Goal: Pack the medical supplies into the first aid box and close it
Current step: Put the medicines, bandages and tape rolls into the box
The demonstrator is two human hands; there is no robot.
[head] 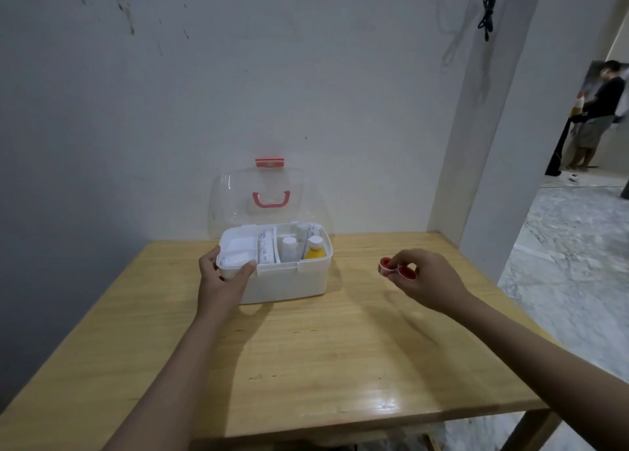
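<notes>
The white first aid box [289, 283] stands at the back middle of the wooden table [306, 365], its clear lid [238, 195] with a red handle [271, 200] raised against the wall. Inside are a white inner tray [238, 246], a wrapped bandage roll [266, 246], a white bottle [289, 248] and a yellow bottle [315, 250]. My left hand [221, 280] grips the box's front left corner, thumb on the tray's rim. My right hand [425, 277] hovers right of the box, pinching two small red and white tape rolls [394, 268].
The table's back edge meets a white wall. A wall corner [483, 144] rises at the back right, with a black cable [486, 8] hanging above. Beyond it, a doorway opens onto a grey floor where a person [595, 117] stands far off.
</notes>
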